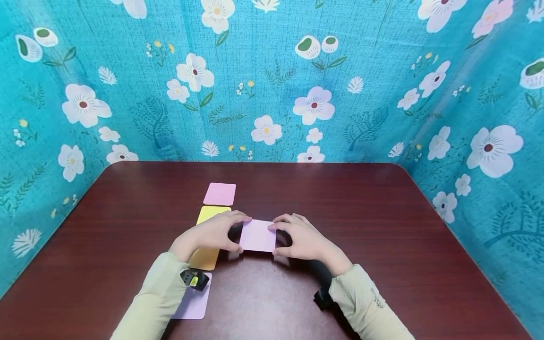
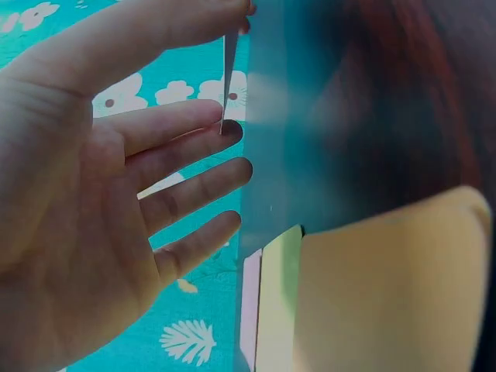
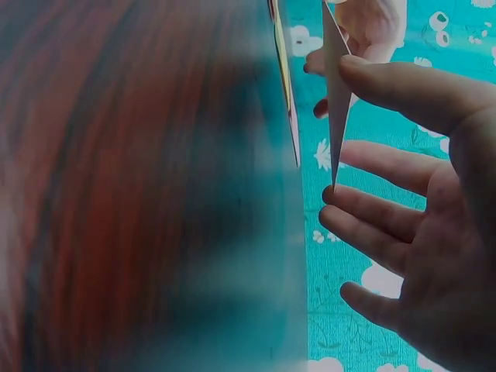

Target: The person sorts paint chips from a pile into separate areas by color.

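Both hands meet over one small pale pink paper square (image 1: pixel 257 235) lifted just off the dark red table (image 1: pixel 382 245). The left hand (image 1: pixel 216 232) takes its left edge and the right hand (image 1: pixel 299 236) its right edge, so the sheet lies straight between them, equally near to each, with no clear long axis since it looks roughly square. In the head view each thumb sits at the near side of the sheet and the fingers reach over the far side, a light pinch rather than a closed fist. The wrist views add what the head view cannot: seen edge-on from the left wrist, the paper (image 2: pixel 229 77) is a thin sliver caught between thumb and a fingertip, the other fingers (image 2: pixel 198 194) spread and nearly straight; from the right wrist the paper (image 3: pixel 335 93) is likewise held at its edge by the thumb, the remaining fingers (image 3: pixel 372 221) loosely fanned. Under and beyond the left hand lies a yellow sheet (image 1: pixel 207 236), beyond that a pink sheet (image 1: pixel 219 194), and back by the left sleeve a pale lilac sheet (image 1: pixel 193 302). The wrist views blur the table; the head view alone shows this row of papers.
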Action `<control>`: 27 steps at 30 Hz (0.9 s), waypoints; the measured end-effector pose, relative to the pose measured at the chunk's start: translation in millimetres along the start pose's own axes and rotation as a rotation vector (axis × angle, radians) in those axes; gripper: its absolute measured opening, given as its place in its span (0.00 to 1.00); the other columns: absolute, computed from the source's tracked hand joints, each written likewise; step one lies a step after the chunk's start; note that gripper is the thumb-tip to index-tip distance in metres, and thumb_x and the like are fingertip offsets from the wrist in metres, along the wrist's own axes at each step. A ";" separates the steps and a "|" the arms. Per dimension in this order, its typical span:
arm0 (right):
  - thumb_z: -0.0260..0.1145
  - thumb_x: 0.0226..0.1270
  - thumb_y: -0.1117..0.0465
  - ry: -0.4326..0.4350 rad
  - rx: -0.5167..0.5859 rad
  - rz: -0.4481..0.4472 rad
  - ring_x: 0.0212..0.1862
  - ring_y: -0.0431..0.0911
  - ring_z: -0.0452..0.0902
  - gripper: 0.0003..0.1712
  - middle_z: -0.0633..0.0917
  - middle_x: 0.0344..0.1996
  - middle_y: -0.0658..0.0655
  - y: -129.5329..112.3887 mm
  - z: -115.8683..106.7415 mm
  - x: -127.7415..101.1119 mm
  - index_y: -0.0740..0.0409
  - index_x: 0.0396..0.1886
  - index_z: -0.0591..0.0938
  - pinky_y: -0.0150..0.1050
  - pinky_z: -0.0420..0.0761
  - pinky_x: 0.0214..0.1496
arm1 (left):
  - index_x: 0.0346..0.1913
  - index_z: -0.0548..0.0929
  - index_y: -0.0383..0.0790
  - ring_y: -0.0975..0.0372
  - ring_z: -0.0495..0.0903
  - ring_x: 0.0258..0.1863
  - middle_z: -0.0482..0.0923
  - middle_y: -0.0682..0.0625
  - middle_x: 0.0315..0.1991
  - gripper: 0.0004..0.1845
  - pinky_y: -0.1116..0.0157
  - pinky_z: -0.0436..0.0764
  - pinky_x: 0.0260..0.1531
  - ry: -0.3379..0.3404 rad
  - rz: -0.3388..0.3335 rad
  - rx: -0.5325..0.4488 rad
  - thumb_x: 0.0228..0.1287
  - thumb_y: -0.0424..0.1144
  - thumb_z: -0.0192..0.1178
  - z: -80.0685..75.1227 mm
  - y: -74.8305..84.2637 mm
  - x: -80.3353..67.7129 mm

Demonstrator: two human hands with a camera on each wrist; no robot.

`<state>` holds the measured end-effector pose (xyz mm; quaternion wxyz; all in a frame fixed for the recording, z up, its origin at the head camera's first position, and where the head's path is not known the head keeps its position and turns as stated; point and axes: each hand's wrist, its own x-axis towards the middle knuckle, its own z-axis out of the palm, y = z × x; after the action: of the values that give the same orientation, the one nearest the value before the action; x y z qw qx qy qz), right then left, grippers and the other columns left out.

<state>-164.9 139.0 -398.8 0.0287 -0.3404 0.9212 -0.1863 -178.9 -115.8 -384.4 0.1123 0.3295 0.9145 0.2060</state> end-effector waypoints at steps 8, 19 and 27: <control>0.67 0.47 0.44 -0.016 -0.038 -0.011 0.56 0.42 0.69 0.29 0.76 0.50 0.48 -15.8 1.5 3.5 0.47 0.52 0.78 0.53 0.53 0.65 | 0.59 0.71 0.39 0.54 0.68 0.57 0.70 0.49 0.57 0.36 0.53 0.65 0.56 0.022 -0.029 -0.010 0.43 0.45 0.69 -1.1 2.4 -16.9; 0.69 0.46 0.45 -0.025 -0.067 -0.057 0.54 0.41 0.70 0.26 0.76 0.48 0.47 -37.4 5.7 3.3 0.44 0.49 0.79 0.55 0.52 0.65 | 0.48 0.77 0.49 0.53 0.66 0.59 0.69 0.49 0.59 0.25 0.52 0.65 0.56 0.041 -0.104 0.028 0.43 0.44 0.68 -0.3 9.9 -44.1; 0.69 0.45 0.42 -0.018 -0.153 -0.085 0.52 0.41 0.71 0.26 0.77 0.46 0.48 -57.8 10.8 4.8 0.43 0.46 0.80 0.56 0.53 0.64 | 0.43 0.78 0.48 0.51 0.70 0.55 0.72 0.45 0.57 0.22 0.49 0.65 0.53 0.086 -0.039 0.077 0.40 0.42 0.70 0.3 9.3 -63.6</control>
<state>-131.0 92.1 -387.6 0.0029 -0.3819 0.9172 -0.1136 -125.5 -150.5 -376.1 0.0640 0.3063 0.9321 0.1825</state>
